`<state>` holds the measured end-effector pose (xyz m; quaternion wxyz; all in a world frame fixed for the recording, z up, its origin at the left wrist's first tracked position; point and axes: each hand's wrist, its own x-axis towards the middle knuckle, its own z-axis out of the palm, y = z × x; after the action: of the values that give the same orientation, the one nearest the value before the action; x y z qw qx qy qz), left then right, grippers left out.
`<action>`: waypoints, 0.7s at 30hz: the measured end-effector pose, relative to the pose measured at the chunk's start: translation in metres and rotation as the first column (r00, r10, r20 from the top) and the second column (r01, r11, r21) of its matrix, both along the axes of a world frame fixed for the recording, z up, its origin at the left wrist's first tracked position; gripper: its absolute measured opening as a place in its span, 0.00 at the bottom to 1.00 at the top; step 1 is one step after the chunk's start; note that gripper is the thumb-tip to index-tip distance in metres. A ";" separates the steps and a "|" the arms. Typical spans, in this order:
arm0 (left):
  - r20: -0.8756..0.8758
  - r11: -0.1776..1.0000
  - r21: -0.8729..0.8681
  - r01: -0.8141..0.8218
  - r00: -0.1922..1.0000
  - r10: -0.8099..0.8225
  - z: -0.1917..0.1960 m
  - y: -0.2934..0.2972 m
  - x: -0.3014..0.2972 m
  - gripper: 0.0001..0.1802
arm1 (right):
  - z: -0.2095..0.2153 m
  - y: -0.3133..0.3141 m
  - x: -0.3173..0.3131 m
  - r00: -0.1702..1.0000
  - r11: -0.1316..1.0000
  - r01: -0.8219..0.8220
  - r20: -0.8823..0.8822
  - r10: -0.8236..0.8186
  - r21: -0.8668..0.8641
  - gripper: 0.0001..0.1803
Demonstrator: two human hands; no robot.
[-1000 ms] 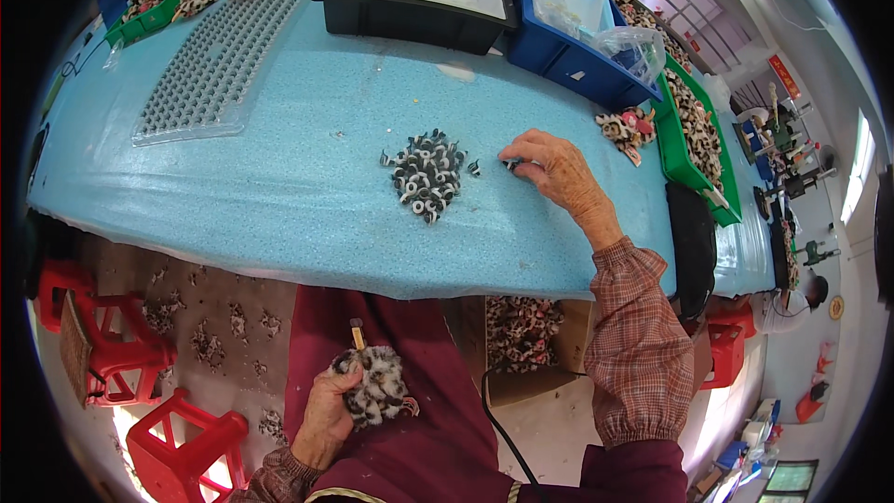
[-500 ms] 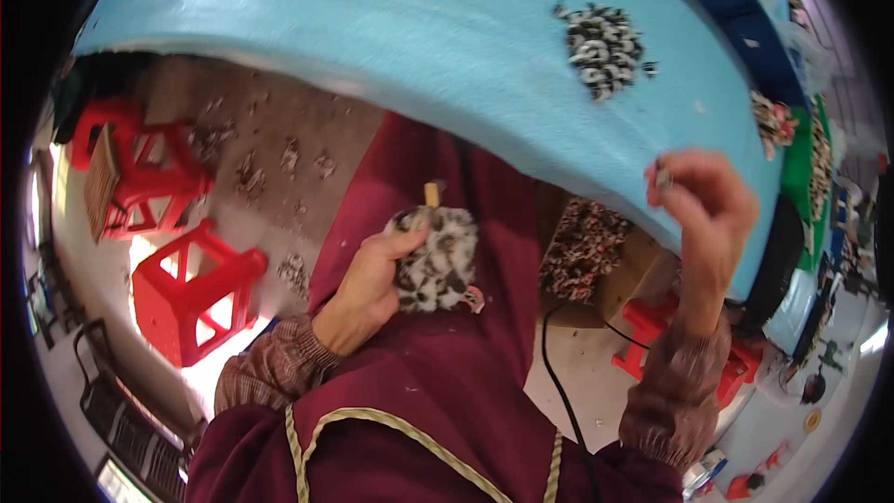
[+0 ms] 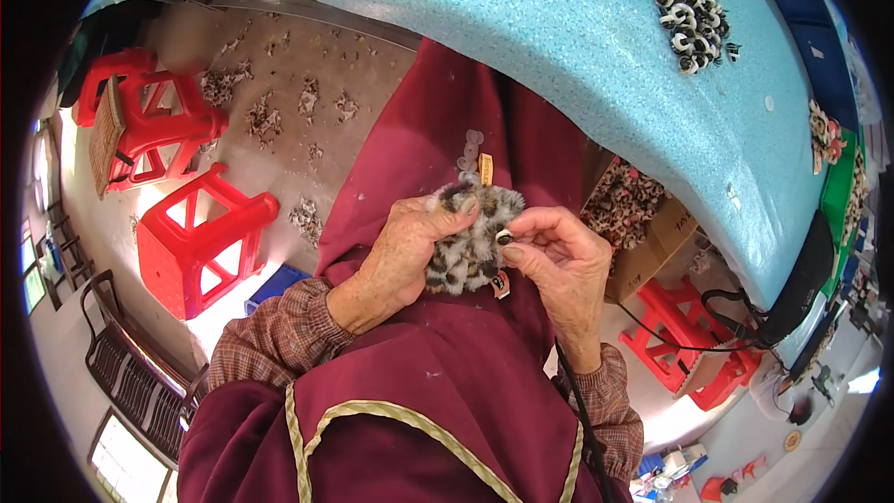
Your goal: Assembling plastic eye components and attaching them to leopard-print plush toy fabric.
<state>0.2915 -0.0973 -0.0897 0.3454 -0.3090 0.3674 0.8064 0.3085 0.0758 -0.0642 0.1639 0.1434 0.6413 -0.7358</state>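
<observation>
My left hand (image 3: 396,247) is closed on a furry plush piece (image 3: 456,256), white and grey with black spots, held over my lap with the thumb on top. A yellow tag (image 3: 486,169) sticks out of its upper edge, and a small pink-and-black patch (image 3: 501,285) shows at its lower right. Close against the plush piece's right side, my right hand (image 3: 568,265) pinches a small round black-and-white piece (image 3: 504,237) between thumb and forefinger. Whether it touches the fur I cannot tell. Several translucent discs (image 3: 470,149) lie on the maroon apron (image 3: 419,354) beyond the plush piece.
A heap of small black-and-white pieces (image 3: 691,19) lies on the light-blue table (image 3: 559,28). Below the table's edge stands a cardboard box (image 3: 656,256) of patterned fluffy scraps (image 3: 624,200). Red stools (image 3: 200,247) stand on both sides, and scraps litter the floor. A black cable hangs at the right.
My right hand has come down and left from over the table to the plush piece, still pinching the small piece. The plush piece has moved slightly right in the view.
</observation>
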 end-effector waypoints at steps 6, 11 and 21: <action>-0.014 1.000 -0.016 0.002 1.000 -0.003 0.003 0.003 -0.001 0.11 | -0.004 0.003 -0.003 0.995 0.990 -0.090 -0.037 0.094 0.104 0.09; -0.090 0.998 -0.059 0.035 0.995 -0.041 -0.002 0.002 0.005 0.09 | -0.007 0.007 -0.003 0.991 0.985 -0.131 -0.012 0.133 0.113 0.08; -0.332 0.944 -0.256 0.206 0.899 -0.286 -0.004 -0.004 0.010 0.11 | -0.003 0.013 -0.007 0.973 0.957 -0.232 0.029 0.231 0.172 0.07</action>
<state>0.3013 -0.1011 -0.0939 0.3355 -0.1401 0.5463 0.7546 0.3014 0.0887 -0.0675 0.2383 0.0842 0.7146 -0.6523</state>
